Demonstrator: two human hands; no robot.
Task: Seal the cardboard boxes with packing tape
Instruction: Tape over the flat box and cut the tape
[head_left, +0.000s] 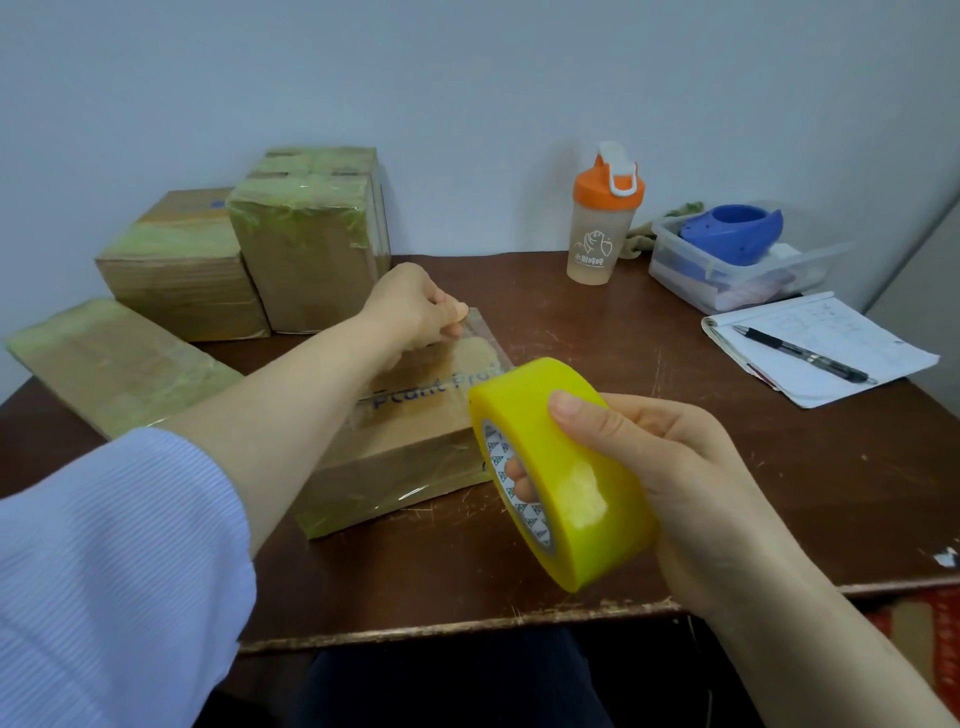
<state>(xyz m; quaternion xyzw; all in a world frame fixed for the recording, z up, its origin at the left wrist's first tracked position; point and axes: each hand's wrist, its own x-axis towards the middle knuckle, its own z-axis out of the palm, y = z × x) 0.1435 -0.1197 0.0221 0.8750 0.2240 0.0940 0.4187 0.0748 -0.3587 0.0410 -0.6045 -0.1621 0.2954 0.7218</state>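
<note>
While the left hand (415, 306) pinches clear tape strip (480, 348) at the flat brown cardboard box's (395, 467) far edge, the right hand (675, 483) grips the yellow tape roll (566, 467) nearer.

Left hand (415, 307), arm stretched forward, pinches the tape end (480, 340); right hand (680, 483) grips the tape roll (571, 467).

Shaker: a beige plastic shaker (602, 228), orange-lidded, is being borne upright by a brown wooden table (597, 332).
Tub: a blue plastic object (732, 234) is being held in a clear plastic tub (670, 260).
Pen: a black pen (805, 354) is being carried by a white notepad (883, 353).
</note>
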